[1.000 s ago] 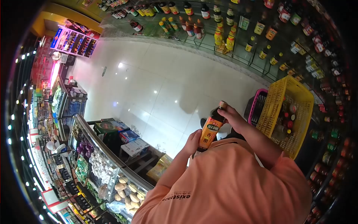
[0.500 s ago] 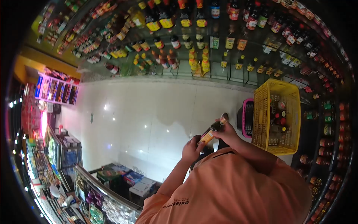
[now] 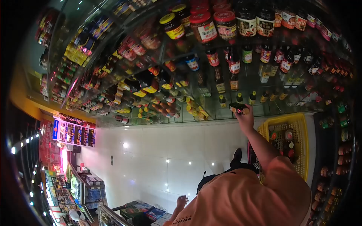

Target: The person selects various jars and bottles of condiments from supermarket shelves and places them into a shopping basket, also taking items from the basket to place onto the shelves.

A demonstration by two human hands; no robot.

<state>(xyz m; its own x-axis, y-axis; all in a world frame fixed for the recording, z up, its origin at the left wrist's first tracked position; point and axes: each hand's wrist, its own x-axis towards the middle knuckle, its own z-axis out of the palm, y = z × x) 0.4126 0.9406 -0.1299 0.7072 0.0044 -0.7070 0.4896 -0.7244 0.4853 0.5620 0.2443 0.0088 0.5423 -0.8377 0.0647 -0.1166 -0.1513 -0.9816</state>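
Observation:
My right hand point(image 3: 246, 117) is closed round a dark sauce bottle point(image 3: 236, 109) with a light label. The arm is stretched forward, so the bottle is at the lower glass shelves, tilted nearly on its side. Just beyond it stand small yellow-capped bottles point(image 3: 252, 98). Down by my left side, my left hand point(image 3: 182, 200) is away from everything, its fingers loose and partly apart, with nothing in them. A yellow plastic crate point(image 3: 307, 139) holding several jars and bottles is on the floor to the right, partly covered by my right arm.
Glass shelves point(image 3: 220, 113) packed with jars and bottles curve round the front and right. A pink display rack point(image 3: 74, 132) stands at the far left. Boxes point(image 3: 137, 211) and a counter edge point(image 3: 113, 216) lie at lower left. Pale tiled floor point(image 3: 151, 154) runs between.
Both hands were on the bottle before my body. My left hand has let go and dropped to my side, while my right has carried the bottle forward to the shelves. The view has tilted up.

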